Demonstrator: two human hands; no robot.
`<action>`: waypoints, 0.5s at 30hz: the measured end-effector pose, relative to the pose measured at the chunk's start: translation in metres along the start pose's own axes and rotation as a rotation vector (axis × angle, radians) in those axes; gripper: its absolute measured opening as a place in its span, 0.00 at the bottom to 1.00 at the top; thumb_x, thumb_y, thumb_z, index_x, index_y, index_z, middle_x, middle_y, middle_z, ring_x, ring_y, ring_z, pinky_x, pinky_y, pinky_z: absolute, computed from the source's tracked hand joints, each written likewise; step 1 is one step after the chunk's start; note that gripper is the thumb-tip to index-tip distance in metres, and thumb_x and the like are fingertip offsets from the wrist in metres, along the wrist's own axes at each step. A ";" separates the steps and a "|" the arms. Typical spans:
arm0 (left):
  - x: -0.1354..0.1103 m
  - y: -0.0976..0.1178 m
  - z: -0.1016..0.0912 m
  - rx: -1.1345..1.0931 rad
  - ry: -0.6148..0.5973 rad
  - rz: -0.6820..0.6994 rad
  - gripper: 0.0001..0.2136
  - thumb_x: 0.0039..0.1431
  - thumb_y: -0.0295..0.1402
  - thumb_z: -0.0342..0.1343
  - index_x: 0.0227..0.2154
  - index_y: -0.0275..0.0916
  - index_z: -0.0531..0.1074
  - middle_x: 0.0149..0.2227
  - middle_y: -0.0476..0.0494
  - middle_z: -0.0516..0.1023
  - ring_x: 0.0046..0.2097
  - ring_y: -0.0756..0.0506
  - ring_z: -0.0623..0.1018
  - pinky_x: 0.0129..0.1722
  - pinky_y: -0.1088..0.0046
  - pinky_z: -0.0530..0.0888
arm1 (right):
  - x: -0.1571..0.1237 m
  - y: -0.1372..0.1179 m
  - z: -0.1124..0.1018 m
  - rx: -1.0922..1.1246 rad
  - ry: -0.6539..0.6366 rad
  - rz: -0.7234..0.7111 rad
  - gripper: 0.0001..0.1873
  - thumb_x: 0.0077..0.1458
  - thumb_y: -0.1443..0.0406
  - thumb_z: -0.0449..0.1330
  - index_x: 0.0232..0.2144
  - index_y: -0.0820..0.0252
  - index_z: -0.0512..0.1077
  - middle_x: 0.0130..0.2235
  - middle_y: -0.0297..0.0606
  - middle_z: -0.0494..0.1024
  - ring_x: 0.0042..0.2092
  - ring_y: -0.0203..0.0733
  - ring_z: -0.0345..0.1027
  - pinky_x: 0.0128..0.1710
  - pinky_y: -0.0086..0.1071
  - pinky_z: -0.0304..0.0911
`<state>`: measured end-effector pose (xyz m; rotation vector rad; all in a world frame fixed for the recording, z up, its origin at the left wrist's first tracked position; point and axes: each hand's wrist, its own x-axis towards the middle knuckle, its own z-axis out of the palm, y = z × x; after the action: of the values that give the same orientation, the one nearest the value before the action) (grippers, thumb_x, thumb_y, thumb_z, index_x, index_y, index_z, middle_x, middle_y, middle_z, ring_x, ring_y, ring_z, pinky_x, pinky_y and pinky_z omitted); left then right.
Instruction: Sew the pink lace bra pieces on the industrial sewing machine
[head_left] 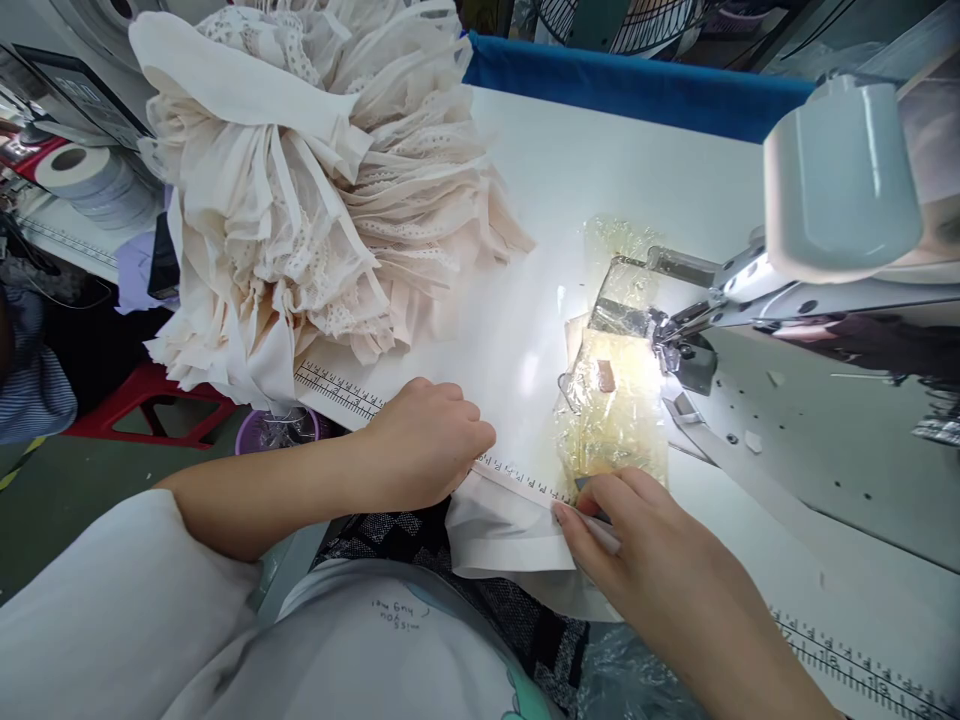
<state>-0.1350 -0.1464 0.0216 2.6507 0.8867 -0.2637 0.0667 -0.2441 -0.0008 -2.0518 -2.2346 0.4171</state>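
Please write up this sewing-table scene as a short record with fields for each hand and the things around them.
Left hand: left hand rests closed on the white table edge, over the printed ruler.
Right hand: right hand pinches the white fabric piece at the table edge.
Fabric pile: cream lace pieces heaped at the far left.
Machine: sewing machine at right, yellowish plastic film by its presser foot.
Hidden: whether the right fingers also hold a tool.
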 end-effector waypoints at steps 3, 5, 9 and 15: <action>0.000 0.000 -0.001 -0.016 -0.010 -0.008 0.06 0.55 0.26 0.51 0.24 0.37 0.67 0.27 0.46 0.72 0.33 0.45 0.69 0.29 0.68 0.57 | 0.000 0.000 0.000 0.008 0.002 0.006 0.15 0.59 0.57 0.46 0.23 0.57 0.57 0.27 0.30 0.63 0.18 0.29 0.52 0.15 0.25 0.44; 0.000 0.001 -0.001 -0.023 -0.017 -0.012 0.06 0.56 0.26 0.50 0.25 0.37 0.67 0.27 0.46 0.72 0.33 0.45 0.69 0.29 0.68 0.58 | 0.000 0.000 0.000 0.004 0.008 0.003 0.15 0.58 0.57 0.46 0.23 0.57 0.57 0.27 0.30 0.63 0.18 0.29 0.51 0.15 0.24 0.44; 0.001 0.001 -0.003 -0.024 -0.035 -0.023 0.06 0.56 0.27 0.50 0.25 0.38 0.67 0.28 0.46 0.72 0.34 0.45 0.69 0.30 0.68 0.58 | 0.000 0.001 0.001 -0.002 0.018 -0.010 0.15 0.58 0.58 0.47 0.23 0.57 0.57 0.27 0.30 0.62 0.18 0.28 0.51 0.15 0.24 0.43; 0.002 0.001 -0.002 -0.016 -0.043 -0.028 0.06 0.56 0.27 0.49 0.25 0.38 0.67 0.28 0.46 0.72 0.34 0.45 0.68 0.30 0.68 0.58 | 0.000 0.002 0.001 -0.008 0.012 -0.017 0.15 0.59 0.58 0.47 0.23 0.57 0.57 0.27 0.29 0.61 0.19 0.28 0.50 0.16 0.24 0.44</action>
<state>-0.1327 -0.1460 0.0231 2.6096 0.9089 -0.3175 0.0681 -0.2439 -0.0025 -2.0324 -2.2480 0.3939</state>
